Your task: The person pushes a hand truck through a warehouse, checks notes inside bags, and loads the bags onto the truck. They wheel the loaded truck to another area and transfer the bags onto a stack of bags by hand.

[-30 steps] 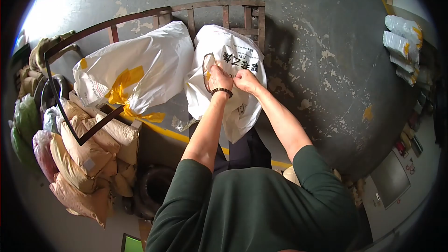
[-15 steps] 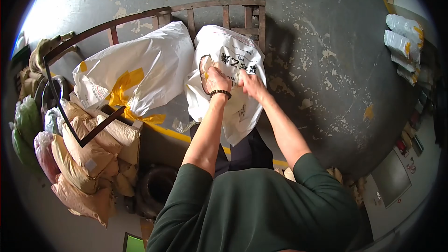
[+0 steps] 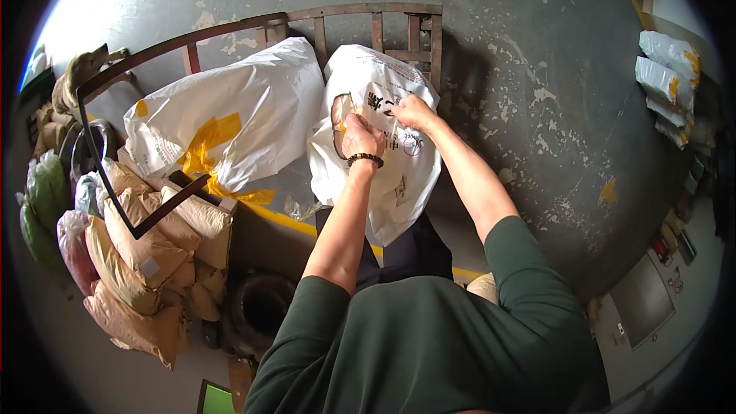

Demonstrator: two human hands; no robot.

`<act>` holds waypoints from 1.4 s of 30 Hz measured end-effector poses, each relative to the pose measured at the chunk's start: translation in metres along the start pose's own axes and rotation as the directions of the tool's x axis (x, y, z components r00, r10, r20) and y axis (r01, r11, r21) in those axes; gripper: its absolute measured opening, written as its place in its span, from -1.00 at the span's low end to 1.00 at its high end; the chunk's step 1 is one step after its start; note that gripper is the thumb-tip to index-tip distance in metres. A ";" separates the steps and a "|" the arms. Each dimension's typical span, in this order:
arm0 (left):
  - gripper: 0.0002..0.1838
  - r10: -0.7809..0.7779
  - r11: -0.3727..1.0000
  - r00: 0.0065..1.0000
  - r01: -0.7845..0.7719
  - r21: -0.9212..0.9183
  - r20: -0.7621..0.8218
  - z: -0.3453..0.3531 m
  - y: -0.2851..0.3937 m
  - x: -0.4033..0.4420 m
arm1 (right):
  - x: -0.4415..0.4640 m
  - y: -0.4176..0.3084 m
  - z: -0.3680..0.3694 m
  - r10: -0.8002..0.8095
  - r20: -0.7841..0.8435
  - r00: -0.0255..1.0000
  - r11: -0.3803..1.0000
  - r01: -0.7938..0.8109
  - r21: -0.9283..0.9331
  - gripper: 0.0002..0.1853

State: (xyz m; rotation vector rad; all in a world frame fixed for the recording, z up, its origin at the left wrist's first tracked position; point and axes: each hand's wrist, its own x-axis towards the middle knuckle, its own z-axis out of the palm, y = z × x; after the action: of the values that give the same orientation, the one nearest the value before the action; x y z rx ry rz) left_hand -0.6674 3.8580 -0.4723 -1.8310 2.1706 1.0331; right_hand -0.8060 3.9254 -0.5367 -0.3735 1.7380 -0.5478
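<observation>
A white plastic sack with black printed characters stands in front of me on a flat metal-railed cart. On its left side is an opening with a brownish edge. My left hand, with a dark bead bracelet at the wrist, is closed on the sack's plastic beside this opening. My right hand pinches the printed plastic a little farther to the right and up. Folds of the sack hide the fingertips of both hands.
Left of the sack lies another large white sack tied with yellow tape. Several tan bags are piled at the lower left, near a dark round container. White packages lie at the far right.
My right hand has moved up and slightly right across the sack, and the printed plastic has shifted and bunched under it. My left hand keeps its grip near the opening.
</observation>
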 end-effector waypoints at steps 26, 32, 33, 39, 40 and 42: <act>-0.57 0.193 0.960 0.916 -0.250 0.123 0.352 -0.055 0.004 0.009 | -0.304 -0.017 0.179 -0.322 -0.734 0.598 0.874 0.485 0.011 -0.75; -0.44 0.418 0.547 0.501 -0.805 0.231 0.758 -0.077 -0.018 -0.026 | -0.338 0.000 0.250 -0.376 -0.723 0.579 0.891 0.441 -0.110 -0.76; -0.45 0.433 0.473 0.504 -0.833 0.287 0.747 -0.068 -0.021 -0.027 | -0.336 0.002 0.258 -0.399 -0.724 0.562 0.888 0.433 -0.154 -0.76; -0.69 0.461 0.323 0.453 -0.886 0.331 0.763 -0.047 -0.026 -0.019 | -0.326 -0.005 0.282 -0.396 -0.780 0.484 0.896 0.388 -0.214 -0.76; -0.74 0.436 0.351 0.473 -0.873 0.339 0.766 -0.054 -0.022 -0.019 | -0.330 -0.001 0.281 -0.409 -0.775 0.482 0.894 0.384 -0.232 -0.80; -0.74 0.532 0.491 0.512 -0.835 0.248 0.674 -0.080 -0.023 -0.022 | -0.337 0.012 0.279 -0.379 -0.785 0.491 0.904 0.380 -0.198 -0.82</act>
State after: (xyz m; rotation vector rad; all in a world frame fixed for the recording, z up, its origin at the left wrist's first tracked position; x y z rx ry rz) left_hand -0.6147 3.8306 -0.4097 -0.2440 2.4847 0.7040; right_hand -0.4556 4.0669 -0.3152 -0.5708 2.5730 -1.1916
